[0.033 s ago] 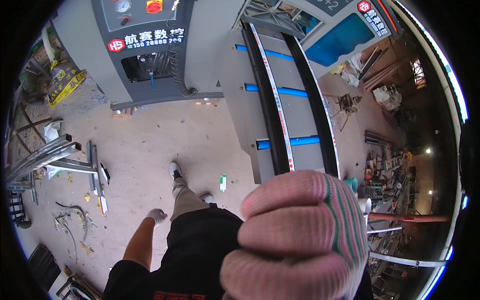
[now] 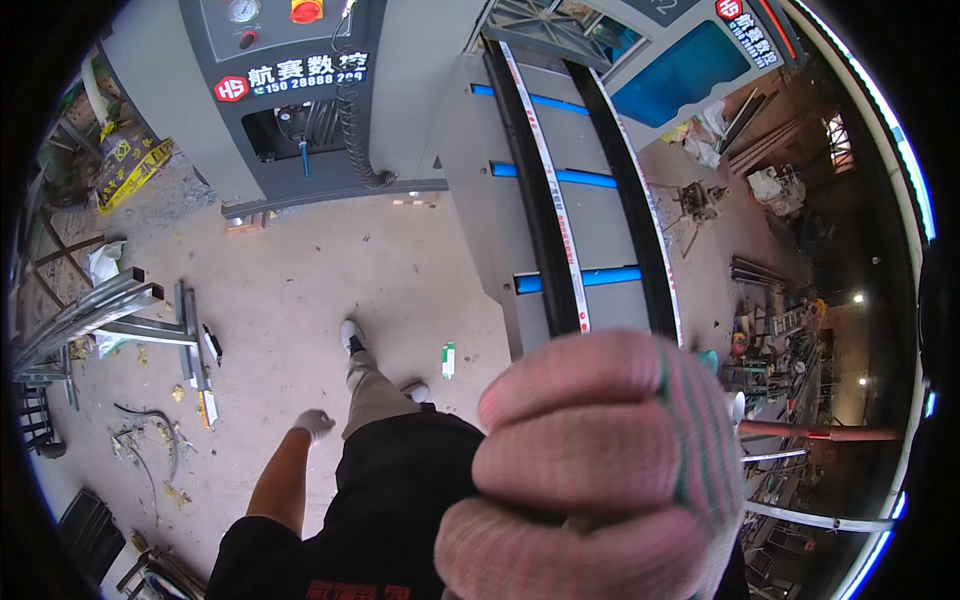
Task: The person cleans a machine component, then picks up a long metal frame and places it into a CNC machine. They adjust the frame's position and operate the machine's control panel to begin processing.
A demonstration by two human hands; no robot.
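Note:
My right hand (image 2: 600, 470), in a pink-white knit glove with a green stripe, is raised very close to the camera. Its fingers are clenched into a fist and nothing shows inside it. My left hand (image 2: 313, 423), in a pale glove, hangs at my side beside my thigh above the concrete floor (image 2: 300, 270). It holds nothing that I can see, and its fingers are too small to make out. I stand in a black shirt, beige trousers and white shoes (image 2: 351, 335).
A long grey machine bed (image 2: 590, 230) with black rails and blue stripes runs ahead on the right. A grey control cabinet (image 2: 290, 90) stands at the back. Metal tubes (image 2: 100, 315) lie on the left. A small green-white box (image 2: 448, 360) lies on the floor. Scrap and racks crowd the right edge.

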